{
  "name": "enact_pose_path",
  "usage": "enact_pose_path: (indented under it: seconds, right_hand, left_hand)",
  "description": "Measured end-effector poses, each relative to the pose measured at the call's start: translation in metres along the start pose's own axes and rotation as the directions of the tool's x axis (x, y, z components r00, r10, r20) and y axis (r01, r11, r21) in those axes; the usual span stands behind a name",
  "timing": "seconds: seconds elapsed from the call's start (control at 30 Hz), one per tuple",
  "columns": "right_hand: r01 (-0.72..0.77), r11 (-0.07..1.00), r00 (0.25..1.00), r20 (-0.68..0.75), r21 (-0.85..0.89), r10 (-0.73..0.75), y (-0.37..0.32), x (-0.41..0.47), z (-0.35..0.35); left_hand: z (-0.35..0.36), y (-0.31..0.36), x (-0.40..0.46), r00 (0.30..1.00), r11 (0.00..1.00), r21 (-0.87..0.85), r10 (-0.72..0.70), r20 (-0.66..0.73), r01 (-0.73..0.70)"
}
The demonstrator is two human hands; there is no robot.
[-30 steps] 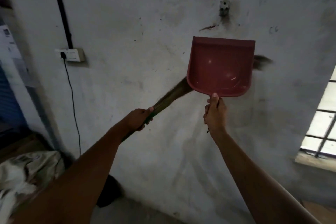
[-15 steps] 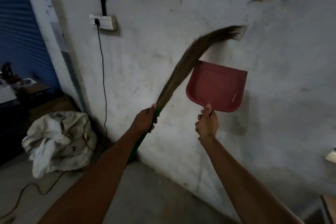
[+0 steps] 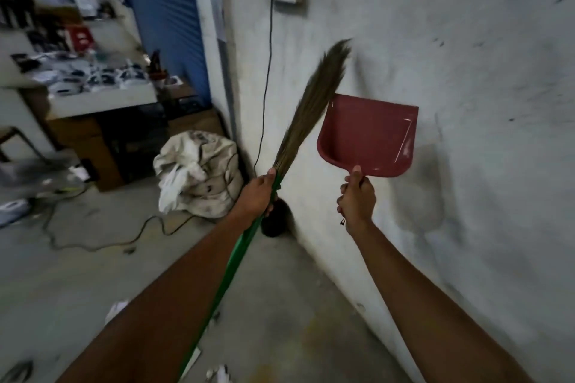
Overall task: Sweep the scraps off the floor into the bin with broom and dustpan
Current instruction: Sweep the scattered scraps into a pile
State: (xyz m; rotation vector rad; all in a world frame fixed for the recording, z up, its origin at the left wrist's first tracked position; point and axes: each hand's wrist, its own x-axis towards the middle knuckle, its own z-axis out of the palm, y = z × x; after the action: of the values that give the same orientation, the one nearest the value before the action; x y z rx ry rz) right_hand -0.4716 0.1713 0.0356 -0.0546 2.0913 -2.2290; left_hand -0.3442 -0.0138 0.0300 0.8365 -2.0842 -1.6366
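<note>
1. The broom [image 3: 314, 109] is gripped by the left hand [image 3: 259, 194], fingers wrapped round the top of its green handle just below the bristles, which point up and lean toward the wall [image 3: 466, 40]. It is judged to be carried this way so that the bristles are kept off the ground until the scraps are reached.
2. The red dustpan [image 3: 368, 135] is held by the right hand [image 3: 356, 196], fingers curled round its short handle with the thumb laid on top; the pan is raised with its hollow facing the person, and nothing can be seen in it.
3. The two tools are held close together, the bristles just beside the pan's left edge.
4. Pale scraps [image 3: 116, 309] are seen on the concrete floor [image 3: 77, 274] near the lower edge of the view, so sweeping is judged not yet begun.
5. A dark round container [image 3: 275, 221] stands in the corner beside a stuffed sack [image 3: 199, 174]; whether it is the bin cannot be told.
</note>
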Motion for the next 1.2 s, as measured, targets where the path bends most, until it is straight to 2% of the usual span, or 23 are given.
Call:
enact_pose_path:
  seconds: [0.17,0.27,0.5,0.77,0.93,1.2]
  right_hand:
    - [-0.091,0.989,0.989,0.104,-0.116,0.103,0.040,0.013,-0.001]
    - [-0.134,0.969,0.973,0.156,-0.210,0.168,0.071,0.012,-0.003]
    - [-0.152,0.896,0.924,0.262,-0.418,0.279,0.125,-0.006,-0.008]
    - [-0.165,0.854,0.874,0.327,-0.493,0.358,0.145,-0.019,0.006]
    - [-0.146,0.837,0.845,0.374,-0.527,0.383,0.154,-0.015,0.017]
    - [-0.121,0.800,0.777,0.446,-0.588,0.445,0.177,-0.001,0.047]
  left_hand:
    - [0.004,-0.046,-0.019,0.986,0.987,0.068,-0.140,-0.088,0.146]
    - [0.004,-0.081,-0.036,0.958,0.958,0.078,-0.266,-0.105,0.274]
    - [-0.016,-0.156,-0.087,0.881,0.865,0.173,-0.449,-0.149,0.470]
    - [-0.062,-0.226,-0.145,0.801,0.782,0.186,-0.559,-0.213,0.595]
    - [-0.072,-0.263,-0.171,0.714,0.726,0.046,-0.659,-0.238,0.686]
    - [-0.064,-0.267,-0.171,0.692,0.711,0.065,-0.654,-0.305,0.700]
